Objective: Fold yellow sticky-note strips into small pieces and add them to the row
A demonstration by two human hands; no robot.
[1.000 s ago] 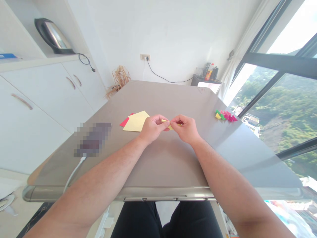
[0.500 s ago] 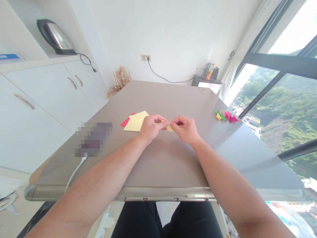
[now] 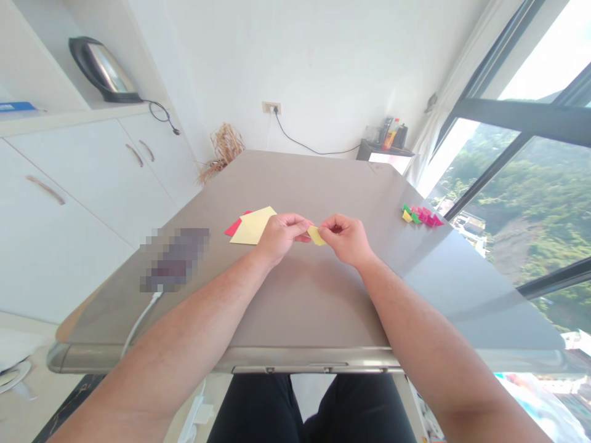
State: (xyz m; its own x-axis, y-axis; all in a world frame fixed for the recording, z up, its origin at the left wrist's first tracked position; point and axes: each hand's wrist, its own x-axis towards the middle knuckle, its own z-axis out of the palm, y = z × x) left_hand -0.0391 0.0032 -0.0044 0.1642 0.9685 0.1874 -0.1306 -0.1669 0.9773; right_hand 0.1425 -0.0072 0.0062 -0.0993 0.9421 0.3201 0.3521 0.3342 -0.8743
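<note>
Sunlight from the window (image 3: 521,191) at the right of the frame falls across a smooth grey-brown table (image 3: 314,307), and just above its middle two bare hands meet over a small piece of yellow paper (image 3: 316,237). At the piece's left corner the left hand (image 3: 286,235) has thumb and fingers drawn nearly together, pinching it lightly; from the right, the right hand (image 3: 344,237) nips the upper edge between thumb and bent forefinger, its other fingers curled in. Paper this small probably rewards fingertip work: keep both pinches near the edges, line up the corners before pressing, and run a nail along each fold so that it stays flat. Too hard a tug between the hands could tear it or skew a crease, and the bare tabletop below would give firmer backing than the air. Just beyond the left hand, left of the frame's centre, a pale yellow sheet (image 3: 252,226) overlaps a red sheet (image 3: 235,226), best left clear of the wrist. Toward the right edge of the table sit small folded paper shapes (image 3: 425,216) in pink, green and yellow, well apart from the working fingers. At lower left lies a blurred-out dark object (image 3: 173,258) with a white cable (image 3: 140,321).
</note>
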